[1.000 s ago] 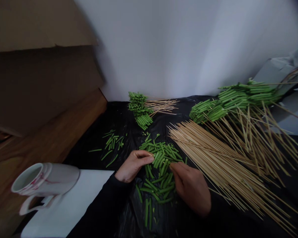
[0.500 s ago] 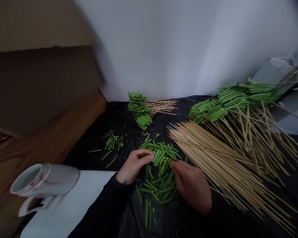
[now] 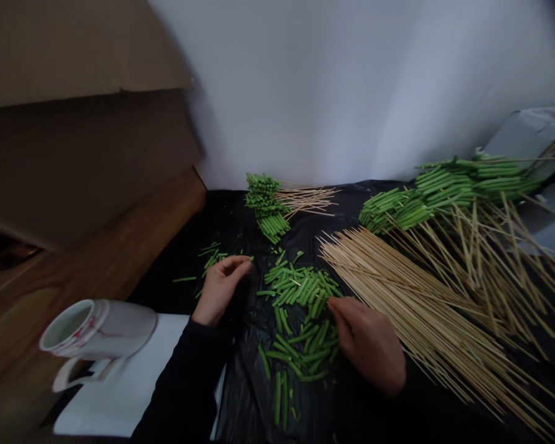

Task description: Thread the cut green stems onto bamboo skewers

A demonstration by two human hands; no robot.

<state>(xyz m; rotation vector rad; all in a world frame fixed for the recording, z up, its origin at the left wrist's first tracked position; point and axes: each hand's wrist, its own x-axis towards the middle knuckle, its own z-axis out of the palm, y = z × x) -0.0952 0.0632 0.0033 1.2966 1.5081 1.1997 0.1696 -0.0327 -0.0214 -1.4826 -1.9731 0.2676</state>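
Observation:
A loose heap of short green stalk pieces (image 3: 300,290) lies on black plastic sheeting (image 3: 240,228). My left hand (image 3: 219,288) is off to the heap's left, beside a smaller scatter of thin green bits (image 3: 213,262), fingers pinched together; whether it holds a piece is not visible. My right hand (image 3: 367,342) rests knuckles up at the heap's right edge, fingertips curled into the pieces, and what they grip is hidden. A broad pile of bare bamboo skewers (image 3: 407,302) lies right of that hand.
Skewered green bundles sit at the back centre (image 3: 266,206) and back right (image 3: 444,191). A white mug (image 3: 97,330) lies tipped on a white sheet (image 3: 134,376) at the left. A wooden ledge (image 3: 120,259) and cardboard (image 3: 74,123) border the left; a white wall stands behind.
My left hand has left the heap and moved left to the small scatter of green bits. The right hand stays at the heap's right edge. The view shifted slightly.

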